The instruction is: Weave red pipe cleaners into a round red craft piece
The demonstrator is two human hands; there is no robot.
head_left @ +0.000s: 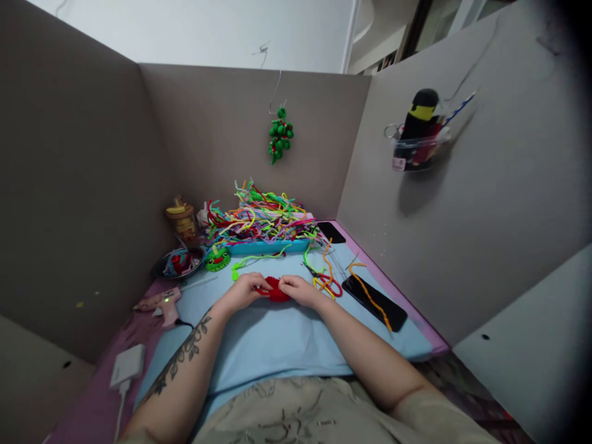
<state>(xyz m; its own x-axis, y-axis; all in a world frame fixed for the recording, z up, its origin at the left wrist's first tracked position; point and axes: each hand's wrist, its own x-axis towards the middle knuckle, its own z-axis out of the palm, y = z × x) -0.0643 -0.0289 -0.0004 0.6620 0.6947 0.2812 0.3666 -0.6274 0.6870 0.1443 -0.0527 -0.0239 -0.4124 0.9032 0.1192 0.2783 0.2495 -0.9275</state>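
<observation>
My left hand (pixel 246 290) and my right hand (pixel 300 290) meet over the light blue mat (pixel 277 339), both pinching a small red pipe-cleaner piece (pixel 276 288) between them. The fingers of each hand are curled round its edges. A loose green pipe cleaner (pixel 252 262) lies just beyond the hands. A tangle of red, yellow and orange pipe cleaners (pixel 327 282) rests beside my right hand.
A blue tray (pixel 263 247) heaped with coloured pipe cleaners stands at the back. A pink glue gun (pixel 161 303), a dark bowl (pixel 179 263) and a white charger (pixel 126 365) sit left. Two dark phones (pixel 375 302) (pixel 331 232) lie right. Grey cardboard walls (pixel 83 185) enclose the desk.
</observation>
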